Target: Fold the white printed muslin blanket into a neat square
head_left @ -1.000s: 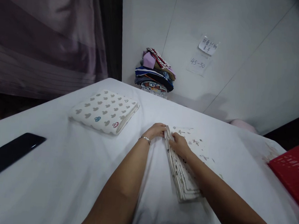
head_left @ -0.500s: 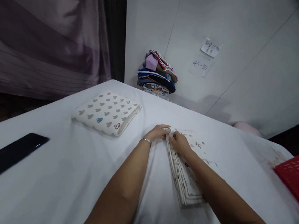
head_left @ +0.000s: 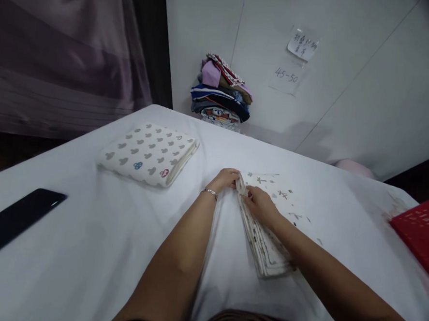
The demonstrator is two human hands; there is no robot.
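Note:
A white cloth (head_left: 283, 194) with small brown and grey prints lies folded in many layers in front of me, its layered edge facing left. My left hand (head_left: 227, 179), with a bracelet at the wrist, pinches the far left corner of this cloth. Just nearer to me, my right hand (head_left: 259, 205) grips the layered edge between thumb and fingers. Part of the cloth is hidden under my right forearm. To the left lies another folded white cloth (head_left: 147, 154) with grey mushroom prints, touched by neither hand.
A white-covered table (head_left: 123, 232) bears everything. A dark flat object (head_left: 18, 221) lies at the left and a red item (head_left: 421, 231) at the right edge. Beyond the far edge rises a stack of folded fabrics (head_left: 222, 93) by the wall, where paper notes (head_left: 302, 45) hang.
My view has tilted down slightly. My right hand has slid a little nearer along the layered edge, while my left hand stays at the far corner.

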